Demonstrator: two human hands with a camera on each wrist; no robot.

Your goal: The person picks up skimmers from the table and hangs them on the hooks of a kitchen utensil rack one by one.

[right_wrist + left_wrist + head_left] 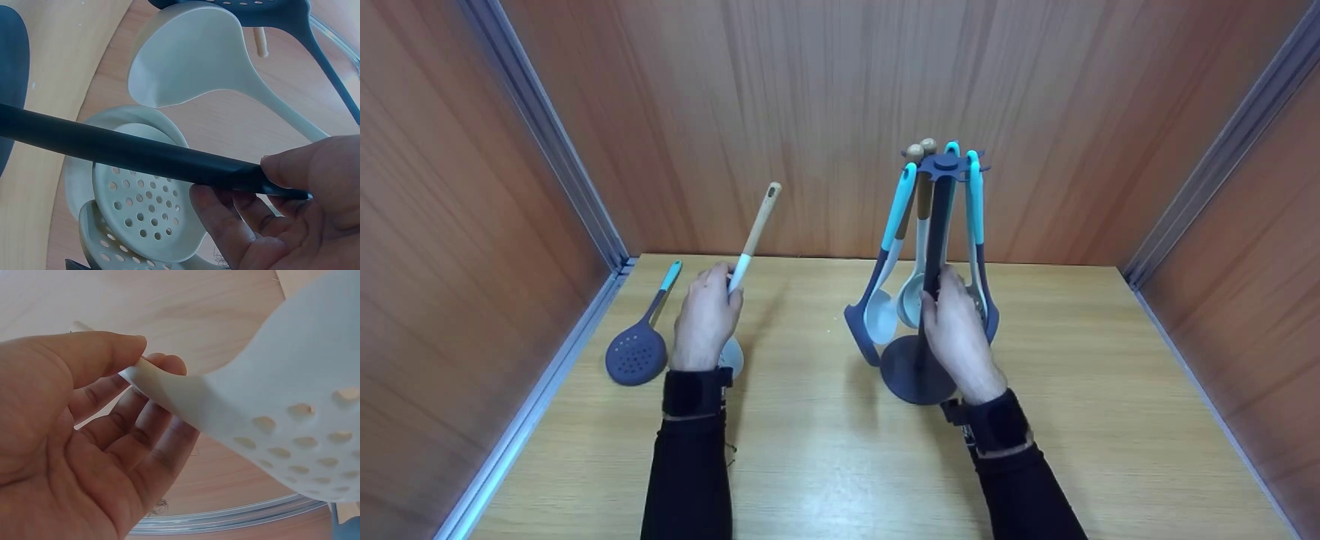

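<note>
My left hand (706, 315) pinches a skimmer (320, 377) between thumb and fingers, near where its pale neck meets the perforated head. The skimmer's handle (756, 231), pale below and wood-coloured above, slants up and right. In the head view my wrist hides part of its head. My right hand (958, 334) grips the dark pole (140, 149) of a utensil stand, low down above its round base (911, 371). Several utensils hang from the stand's top ring (946, 166), among them a pale ladle (191, 62) and a pale perforated skimmer (147, 194).
A dark perforated skimmer (636, 356) with a turquoise handle end lies on the wooden table (817, 450), left of my left hand. Wood-grain panels (825, 112) enclose the table at the back and both sides, with metal strips (562, 150) at the corners.
</note>
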